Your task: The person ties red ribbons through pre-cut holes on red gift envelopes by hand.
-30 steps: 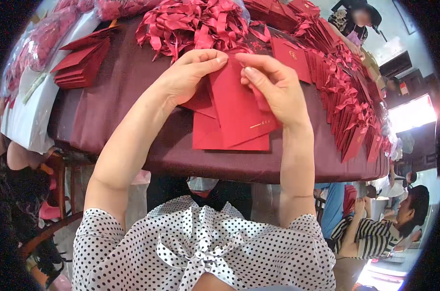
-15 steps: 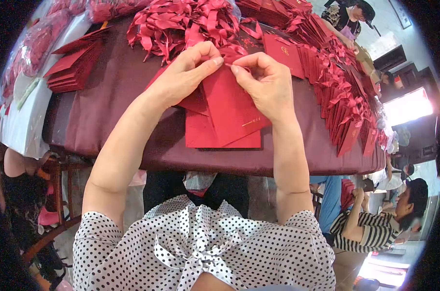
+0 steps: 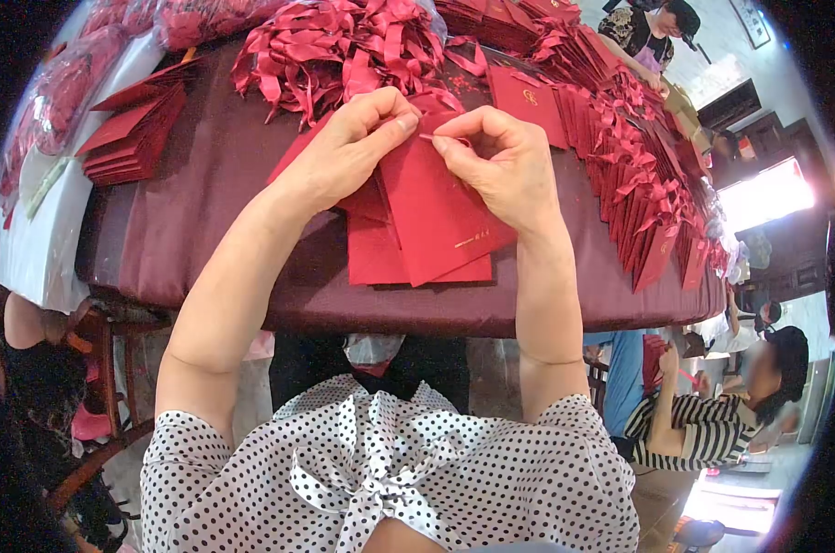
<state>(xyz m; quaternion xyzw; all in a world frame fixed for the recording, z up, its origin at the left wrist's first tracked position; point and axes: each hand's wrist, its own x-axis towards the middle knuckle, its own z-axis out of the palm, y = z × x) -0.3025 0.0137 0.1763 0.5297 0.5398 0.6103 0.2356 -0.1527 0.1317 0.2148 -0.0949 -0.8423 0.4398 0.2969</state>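
Note:
My left hand is closed in a pinch at the top edge of a flat red paper bag with small gold print near its lower end. My right hand is closed too, thumb and forefinger pinching a thin end of red ribbon just beside the left fingertips. The held bag lies tilted over other flat red bags on the table. Behind both hands is a big heap of loose red ribbons. The hands partly hide the upper edge of the bag.
A dark red cloth covers the table. On the right stand long rows of red bags with ribbons; a small stack of red bags is at the left. A striped-shirted person sits at right; another person is at the far end.
My right hand has drawn slightly down and away from the left, with a ribbon end now showing at its fingertips. The held bag has shifted a little.

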